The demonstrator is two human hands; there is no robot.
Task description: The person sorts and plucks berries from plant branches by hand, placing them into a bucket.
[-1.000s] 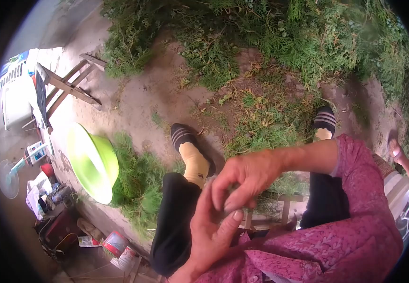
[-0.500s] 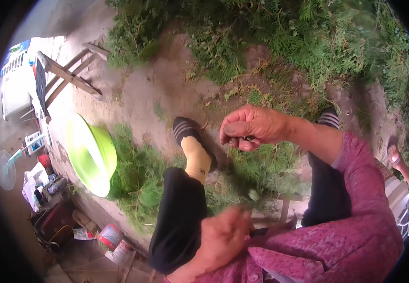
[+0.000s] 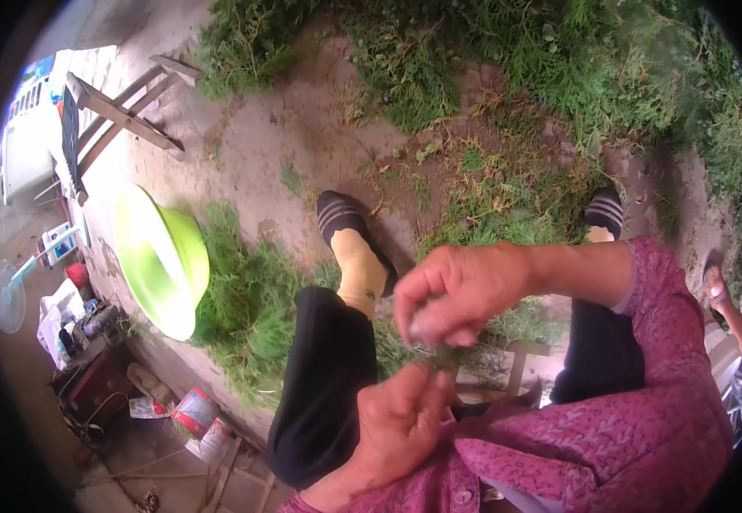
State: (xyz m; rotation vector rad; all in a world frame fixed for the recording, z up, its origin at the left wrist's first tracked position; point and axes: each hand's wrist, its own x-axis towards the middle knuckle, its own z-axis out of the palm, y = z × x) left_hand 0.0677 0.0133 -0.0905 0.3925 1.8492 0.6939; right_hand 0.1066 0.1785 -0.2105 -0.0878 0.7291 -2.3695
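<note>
My left hand [image 3: 401, 419] is low in the middle, above my dark trouser leg, with its fingers pinched together. Whatever sits in that pinch is too small to make out. My right hand [image 3: 465, 295] is just above and to the right of it, fingers curled inward and smeared by motion; its contents are hidden. A narrow gap separates the two hands. Beneath them, flat scaly evergreen sprigs [image 3: 525, 325] lie on the ground between my feet. More cut greenery [image 3: 247, 316] is heaped beside my left leg.
A bright green basin [image 3: 185, 248] stands tilted in view at the left. Large piles of evergreen branches [image 3: 610, 77] cover the far side. A wooden folding stand [image 3: 123, 120], a fan [image 3: 8, 295] and containers [image 3: 196, 410] are at left. Another person's foot [image 3: 715, 282] shows at right.
My right hand has come down toward the left hand and the gap between them has narrowed. The left hand stays in about the same place, less blurred now.
</note>
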